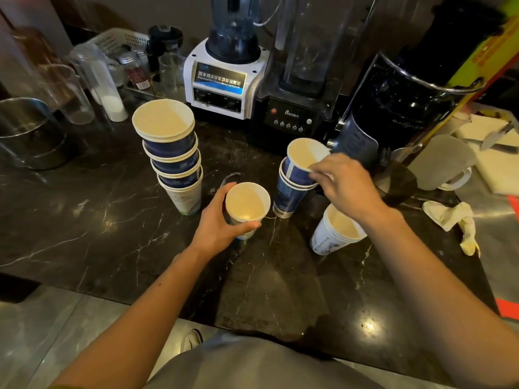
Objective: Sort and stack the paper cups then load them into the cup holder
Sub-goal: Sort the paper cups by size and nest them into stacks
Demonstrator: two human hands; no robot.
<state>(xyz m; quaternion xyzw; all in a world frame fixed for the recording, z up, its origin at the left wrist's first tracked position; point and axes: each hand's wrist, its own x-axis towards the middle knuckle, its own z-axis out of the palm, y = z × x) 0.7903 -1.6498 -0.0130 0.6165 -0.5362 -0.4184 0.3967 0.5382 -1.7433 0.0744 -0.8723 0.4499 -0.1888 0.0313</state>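
On the dark marble counter, my left hand (217, 220) grips a single white paper cup (247, 206) standing upright. My right hand (344, 183) pinches the rim of the top blue cup (302, 161), which sits tilted in a short blue stack (289, 195). A tall mixed stack (174, 155) of blue cups on a white cup stands at the left. Below my right wrist, a small stack of white cups (334, 234) leans on the counter. No cup holder is in view.
Two blenders (224, 77) (297, 108) and a black grinder (407, 108) line the back. Clear jugs (92, 80) and a steel pot (25, 130) stand at the left. A crumpled cloth (455, 217) and a cutting board with a knife (497, 136) lie at the right.
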